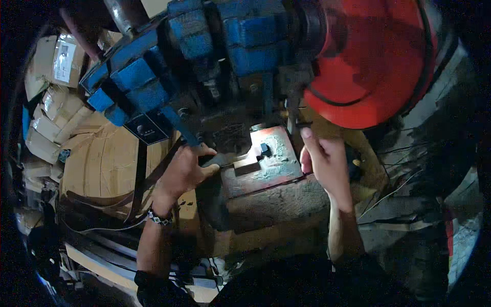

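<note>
A blue press-like machine point(250, 46) stands over a lit metal plate point(279, 171) that carries a dark bolt point(265, 149) and a small bright block point(247, 166). My left hand point(181, 171) reaches in at the plate's left side, finger and thumb pointing toward the block. Something greyish shows between them, too dark to name. At the plate's right edge is my right hand point(328, 163), thumb raised and fingers loosely curled, with nothing visible in it. Its thumb tip is just below a dark upright rod point(292, 110); whether they touch is unclear.
A large red wheel-shaped cover point(373, 61) bulges out at the upper right. Taped cardboard boxes point(102, 158) crowd the left, with more wrapped packages point(51, 112) behind. A rough, dusty machine base point(276, 207) lies in front of the plate. Long boards point(102, 268) lie at the lower left.
</note>
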Tool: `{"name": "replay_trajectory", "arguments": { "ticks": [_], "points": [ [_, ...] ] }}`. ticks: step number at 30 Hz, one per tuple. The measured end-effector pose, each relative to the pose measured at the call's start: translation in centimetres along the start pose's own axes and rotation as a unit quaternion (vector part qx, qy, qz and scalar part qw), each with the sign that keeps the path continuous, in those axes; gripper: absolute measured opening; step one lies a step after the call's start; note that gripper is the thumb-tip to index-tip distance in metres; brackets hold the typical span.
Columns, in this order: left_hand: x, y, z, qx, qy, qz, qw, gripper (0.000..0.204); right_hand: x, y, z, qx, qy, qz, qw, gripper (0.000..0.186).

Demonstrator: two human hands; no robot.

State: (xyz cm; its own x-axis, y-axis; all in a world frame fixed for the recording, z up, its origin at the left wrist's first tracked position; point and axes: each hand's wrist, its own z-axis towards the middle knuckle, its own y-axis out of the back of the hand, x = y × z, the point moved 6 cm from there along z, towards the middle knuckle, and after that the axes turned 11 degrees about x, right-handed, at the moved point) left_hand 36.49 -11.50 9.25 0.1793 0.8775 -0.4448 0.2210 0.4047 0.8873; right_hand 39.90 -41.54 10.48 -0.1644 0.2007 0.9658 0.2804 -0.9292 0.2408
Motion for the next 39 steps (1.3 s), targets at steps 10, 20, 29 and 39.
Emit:
{"name": "replay_trajectory", "arguments": {
  "ticks": [10,20,29,39],
  "points": [
    [-2.6,2.8,-1.4,-0.036,-0.011,-0.014,0.999,0.037,-0.6,0.0,-4.4,0.094,-0.012,-0.079,0.992,0.058],
    [-3.5,5.8,-6.1,0.009,0.008,-0.024,1.0,0.027,-0.1,-0.9,-5.8,0.133,0.051,-0.115,0.983,0.02],
    [-6.3,1.3,-7.5,0.154,-0.138,-0.214,0.955,0.013,1.9,-3.3,-7.5,0.197,0.046,-0.033,0.979,0.02],
    [-6.7,-1.6,-6.9,0.241,-0.147,-0.271,0.92,0.023,2.3,-3.6,-8.8,0.193,0.049,-0.042,0.979,0.022]
  ]
}}
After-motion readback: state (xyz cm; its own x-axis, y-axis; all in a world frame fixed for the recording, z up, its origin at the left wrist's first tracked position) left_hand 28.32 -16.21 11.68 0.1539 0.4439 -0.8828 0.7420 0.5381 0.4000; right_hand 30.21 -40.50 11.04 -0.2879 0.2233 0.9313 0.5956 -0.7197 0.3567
